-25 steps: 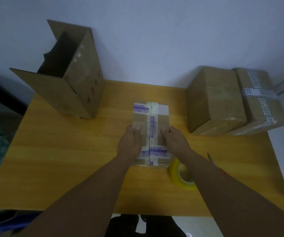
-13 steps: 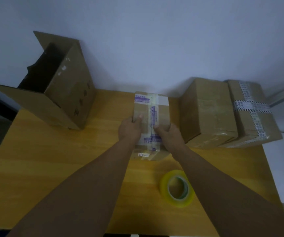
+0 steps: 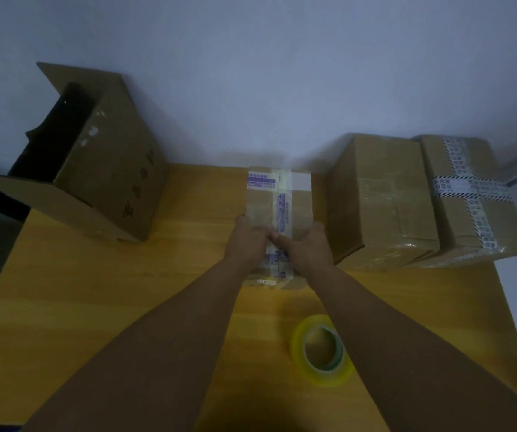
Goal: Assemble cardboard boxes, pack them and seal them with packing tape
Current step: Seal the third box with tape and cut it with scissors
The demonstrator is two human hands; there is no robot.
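Mostly a pale wall (image 3: 251, 73) fills the far half and meets a yellow wood-grain table (image 3: 95, 291). At far left stands an open box (image 3: 104, 182), flaps spread. At far right two sealed ones touch: a plain box (image 3: 381, 201) and a striped box (image 3: 475, 198). The small box (image 3: 294, 207) sits by the wall, just beside the plain one. The left hand (image 3: 244, 241) and right hand (image 3: 305, 247) grip its near end, fingers together over the side edges, thumbs meeting on its tape strip. A tape roll (image 3: 321, 350) lies nearer, apart.
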